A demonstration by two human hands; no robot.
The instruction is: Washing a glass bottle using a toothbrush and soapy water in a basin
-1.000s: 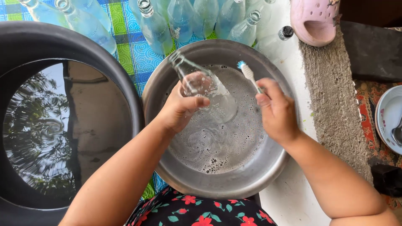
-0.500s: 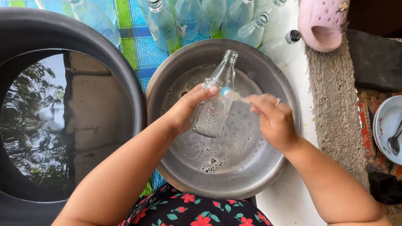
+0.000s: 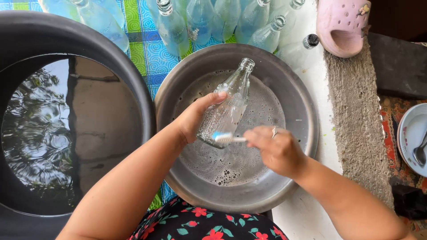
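Left of the hands: black tub [image 3: 26, 40] — still water
Beyond them: row of clear bottles [image 3: 171, 26] on checked cloth [image 3: 138, 40]
Far right: pink clog [image 3: 342, 26] — plate [image 3: 407, 133] with spoon [image 3: 420, 151]

Both forearms are bare, with no sleeves showing. The right hand [image 3: 276, 150] wears a thin silver ring [image 3: 274, 131] on one finger. A black floral garment with red flowers and green leaves [image 3: 209, 222] covers the lap.

Brush handle [image 3: 238, 139] inside right hand [image 3: 275, 149]; row of bottles [image 3: 171, 26] edge-cropped.
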